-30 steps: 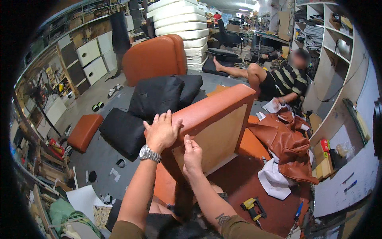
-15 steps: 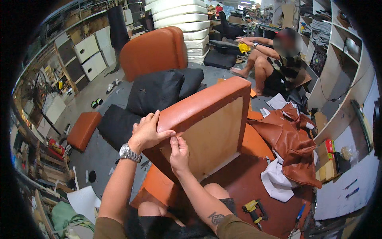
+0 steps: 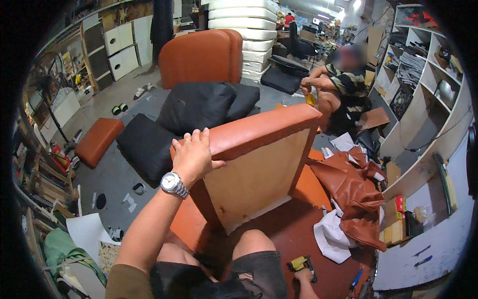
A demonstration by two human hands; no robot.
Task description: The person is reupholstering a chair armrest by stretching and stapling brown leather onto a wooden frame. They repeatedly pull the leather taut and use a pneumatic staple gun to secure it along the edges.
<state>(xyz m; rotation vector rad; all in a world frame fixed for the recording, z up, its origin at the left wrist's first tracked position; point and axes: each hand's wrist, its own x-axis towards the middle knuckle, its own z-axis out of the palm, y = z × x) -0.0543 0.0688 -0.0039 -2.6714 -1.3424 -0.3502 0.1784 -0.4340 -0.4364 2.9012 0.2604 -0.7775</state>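
Note:
An upholstered seat cushion (image 3: 264, 124) in orange-brown leather stands tilted on edge before me, its bare plywood underside (image 3: 259, 169) facing me. The leather is folded over the board's edges. My left hand (image 3: 194, 157), with a watch at the wrist, grips its upper near corner, fingers over the leather and thumb on the underside's rim. Low on the right, my right hand (image 3: 303, 277) is closed around the handle of a yellow and black staple gun (image 3: 298, 263), close to the dark red sheet (image 3: 279, 224); its fingers are partly hidden.
Black cushions (image 3: 196, 107) lie behind the seat cushion, with orange-brown backrests (image 3: 199, 57) beyond. Crumpled brown leather (image 3: 351, 194) and a blue-handled tool (image 3: 356, 278) lie to the right. Another person (image 3: 343, 79) sits low near the shelves (image 3: 423, 99). A smaller cushion (image 3: 99, 142) lies left.
My right hand has left the cushion's edge and gone down right to the staple gun. My left hand stays on the corner. The other person's arms have lowered.

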